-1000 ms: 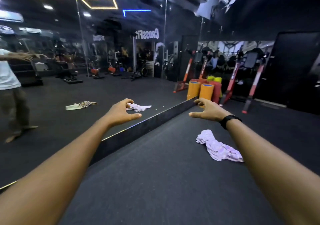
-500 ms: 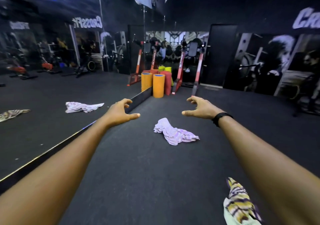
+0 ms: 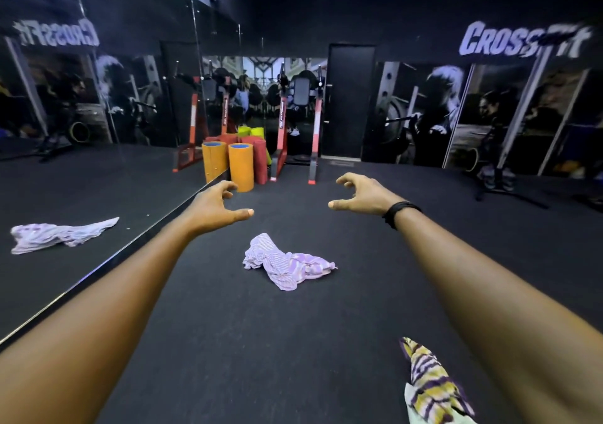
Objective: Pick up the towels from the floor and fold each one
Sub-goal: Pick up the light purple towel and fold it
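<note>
Your left hand [image 3: 215, 206] and right hand [image 3: 362, 195] reach out with fingers loosely curled, holding nothing. The crumpled lilac striped towel [image 3: 285, 265] lies on the dark floor [image 3: 261, 342], nothing covering it. Beyond the towel stand orange foam rollers [image 3: 240, 170]; nearer you than it, to the right, lies a yellow-purple striped towel [image 3: 430, 387]; left of it runs the wall mirror [image 3: 81, 182].
</note>
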The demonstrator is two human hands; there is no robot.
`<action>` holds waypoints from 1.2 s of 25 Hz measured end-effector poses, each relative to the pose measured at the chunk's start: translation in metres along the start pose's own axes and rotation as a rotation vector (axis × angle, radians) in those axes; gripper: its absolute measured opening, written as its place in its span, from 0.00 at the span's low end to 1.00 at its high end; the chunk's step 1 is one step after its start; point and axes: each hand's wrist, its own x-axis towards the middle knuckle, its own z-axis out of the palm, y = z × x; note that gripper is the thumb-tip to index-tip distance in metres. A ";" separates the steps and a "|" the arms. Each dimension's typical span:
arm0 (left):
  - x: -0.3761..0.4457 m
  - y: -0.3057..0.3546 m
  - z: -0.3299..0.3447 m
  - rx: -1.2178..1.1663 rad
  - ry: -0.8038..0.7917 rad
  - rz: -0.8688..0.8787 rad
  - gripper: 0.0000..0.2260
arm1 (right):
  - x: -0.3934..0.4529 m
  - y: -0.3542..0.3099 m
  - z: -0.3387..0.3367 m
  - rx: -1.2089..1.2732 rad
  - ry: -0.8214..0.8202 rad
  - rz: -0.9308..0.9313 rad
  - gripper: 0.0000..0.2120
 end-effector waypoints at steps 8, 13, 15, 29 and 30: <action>0.179 -0.044 0.006 -0.036 -0.087 0.035 0.30 | 0.156 0.003 0.019 -0.012 0.006 0.097 0.33; 0.284 -0.078 0.048 -0.017 -0.127 0.030 0.32 | 0.261 0.047 0.042 -0.006 -0.020 0.127 0.33; 0.329 -0.088 0.065 0.000 -0.127 0.034 0.32 | 0.309 0.072 0.048 -0.005 -0.017 0.122 0.33; 0.651 -0.169 0.163 0.049 -0.153 -0.147 0.30 | 0.669 0.215 0.088 0.000 -0.188 0.100 0.33; 0.666 -0.180 0.172 0.044 -0.154 -0.160 0.30 | 0.686 0.222 0.098 -0.003 -0.193 0.099 0.33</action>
